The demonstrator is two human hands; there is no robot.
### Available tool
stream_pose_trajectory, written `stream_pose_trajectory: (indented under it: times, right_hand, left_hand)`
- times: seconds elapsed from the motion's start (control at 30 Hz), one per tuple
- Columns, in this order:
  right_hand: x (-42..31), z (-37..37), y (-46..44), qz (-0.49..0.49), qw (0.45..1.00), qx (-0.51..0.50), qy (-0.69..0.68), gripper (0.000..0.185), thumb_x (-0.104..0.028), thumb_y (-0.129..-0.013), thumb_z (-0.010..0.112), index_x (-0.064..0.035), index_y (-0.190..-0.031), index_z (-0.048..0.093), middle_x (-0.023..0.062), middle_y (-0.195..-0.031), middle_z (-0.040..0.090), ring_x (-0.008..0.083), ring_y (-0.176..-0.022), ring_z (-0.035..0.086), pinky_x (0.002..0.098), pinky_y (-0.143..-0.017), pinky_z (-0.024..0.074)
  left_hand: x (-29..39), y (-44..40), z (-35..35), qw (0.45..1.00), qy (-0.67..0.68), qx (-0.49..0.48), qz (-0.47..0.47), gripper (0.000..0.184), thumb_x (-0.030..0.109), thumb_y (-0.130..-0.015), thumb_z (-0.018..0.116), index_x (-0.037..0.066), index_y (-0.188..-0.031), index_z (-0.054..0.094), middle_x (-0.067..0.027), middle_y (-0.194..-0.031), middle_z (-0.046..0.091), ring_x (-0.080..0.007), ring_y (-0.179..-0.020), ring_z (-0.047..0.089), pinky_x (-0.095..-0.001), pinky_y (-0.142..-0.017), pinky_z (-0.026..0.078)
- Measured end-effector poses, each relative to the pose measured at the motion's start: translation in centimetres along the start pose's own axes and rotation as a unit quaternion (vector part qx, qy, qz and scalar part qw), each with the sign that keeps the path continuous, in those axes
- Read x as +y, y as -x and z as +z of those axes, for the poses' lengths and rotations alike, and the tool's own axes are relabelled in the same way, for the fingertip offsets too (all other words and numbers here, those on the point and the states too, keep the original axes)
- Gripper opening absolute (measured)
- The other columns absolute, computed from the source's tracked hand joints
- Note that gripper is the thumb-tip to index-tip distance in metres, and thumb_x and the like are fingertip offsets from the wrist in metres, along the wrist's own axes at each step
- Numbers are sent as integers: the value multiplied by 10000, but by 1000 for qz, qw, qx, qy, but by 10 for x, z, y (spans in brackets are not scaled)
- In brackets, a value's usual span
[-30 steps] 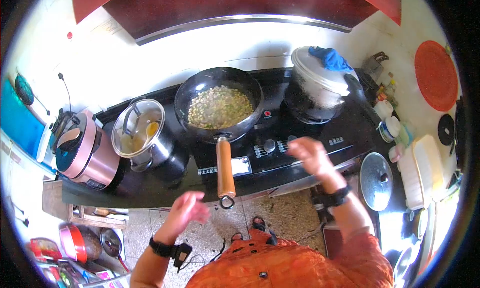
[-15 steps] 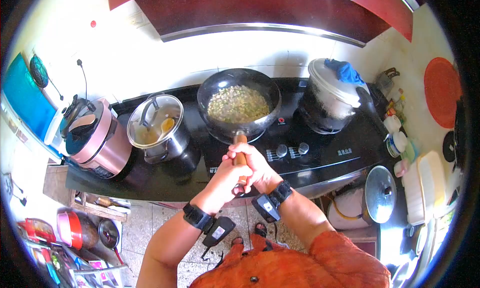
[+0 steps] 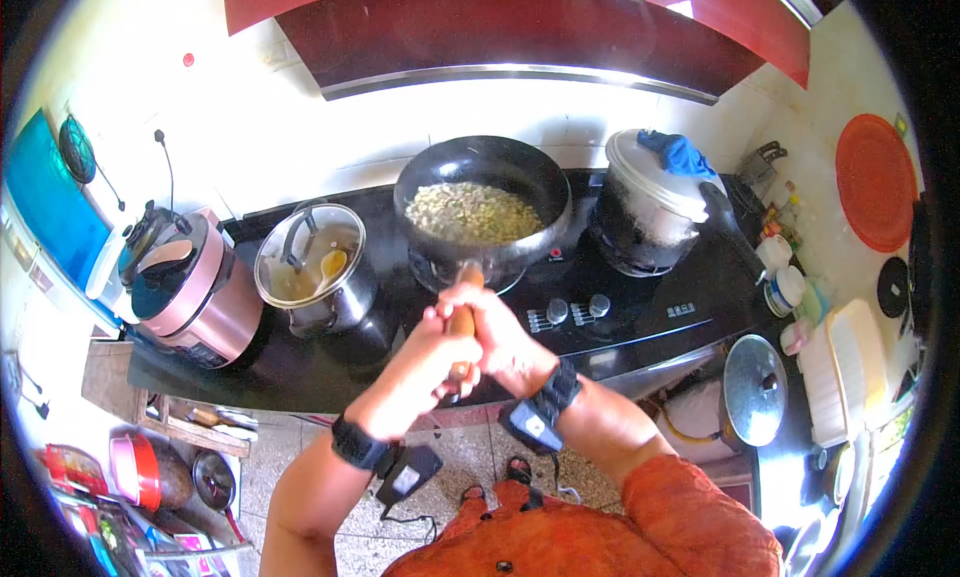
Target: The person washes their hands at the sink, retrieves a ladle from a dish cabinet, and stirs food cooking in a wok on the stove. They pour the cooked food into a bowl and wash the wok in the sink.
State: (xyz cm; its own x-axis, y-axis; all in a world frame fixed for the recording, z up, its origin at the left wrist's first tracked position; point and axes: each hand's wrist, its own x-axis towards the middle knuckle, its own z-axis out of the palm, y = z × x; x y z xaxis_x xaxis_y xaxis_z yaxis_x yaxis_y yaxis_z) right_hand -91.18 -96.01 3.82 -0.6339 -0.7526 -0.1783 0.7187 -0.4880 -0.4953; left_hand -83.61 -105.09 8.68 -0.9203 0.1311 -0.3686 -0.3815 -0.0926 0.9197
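Observation:
A black wok (image 3: 555, 212) holds small pale-green and whitish chopped food (image 3: 472, 213) over the left burner. Its wooden handle (image 3: 461, 324) points toward me. My left hand (image 3: 430, 355) is wrapped round the lower part of the handle. Close beside it, my right hand (image 3: 490, 327) grips the handle a little nearer the wok. The wok appears slightly tilted, its base partly raised above the burner.
Left of the wok stand a lidded steel pot (image 3: 345, 289) and a pink electric cooker (image 3: 205, 307). A large lidded pot (image 3: 650, 202) with a blue cloth (image 3: 678, 154) is at the right. Two knobs (image 3: 578, 311) sit on the stove front; a round lid (image 3: 755, 390) stands farther right.
Both hands have come from apart and empty to gripping the wok's handle. Since the middle frame, the handle and hands have shifted slightly left and down in view.

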Motion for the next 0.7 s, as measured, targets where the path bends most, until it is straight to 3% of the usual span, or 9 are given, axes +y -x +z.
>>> stream_pose_trajectory:
  times: [0.17, 0.33, 0.43, 0.47, 0.57, 0.7]
  right_hand:
    - [39, -11, 9, -10, 999, -20, 28, 119, -120, -700, 576, -51, -657, 490, 67, -678, 522, 200, -742, 528, 330, -727, 442]
    - [-4, -15, -3, 60, 998, -4, -18, 93, -108, -696, 576, -56, -672, 502, 53, -651, 523, 193, -715, 530, 348, -664, 460]
    - [22, -31, 6, -25, 999, -25, 31, 102, -109, -692, 582, -60, -665, 497, 57, -658, 523, 199, -725, 543, 345, -673, 464]
    - [34, -27, 17, -32, 999, -19, 33, 129, -90, -687, 592, -49, -735, 480, 64, -663, 519, 205, -714, 550, 342, -673, 468]
    - [60, -21, 36, -30, 999, 19, 15, 265, -54, -685, 600, -42, -877, 418, 76, -669, 516, 206, -682, 555, 341, -658, 478]
    - [67, -18, 52, -72, 997, 11, -15, 193, -39, -690, 597, -38, -802, 439, 75, -620, 523, 200, -646, 554, 330, -621, 486]
  left_hand:
    - [-59, 18, -8, 993, 112, 7, 43, 148, 137, -707, 566, 43, -764, 468, -46, -509, 511, -117, -338, 473, -191, -269, 299]
    - [-26, -15, 2, 999, 38, 0, 34, 138, 168, -722, 563, 57, -753, 486, -38, -514, 517, -92, -367, 466, -181, -284, 278]
    - [-43, 1, -1, 1000, 13, -21, 8, 162, 182, -716, 578, 59, -766, 485, -36, -530, 521, -99, -380, 472, -179, -306, 287]
    - [-52, 14, 2, 1000, -2, 4, 13, 184, 209, -709, 590, 68, -753, 481, -33, -529, 517, -94, -402, 480, -179, -327, 302]
    - [-76, 37, -1, 996, 36, -53, 55, 152, 182, -712, 579, 69, -730, 478, -42, -535, 518, -86, -406, 466, -192, -338, 316]
    - [-81, 45, 8, 996, 26, -69, 42, 101, 134, -719, 537, 51, -732, 481, -46, -550, 524, -95, -418, 479, -215, -357, 354]
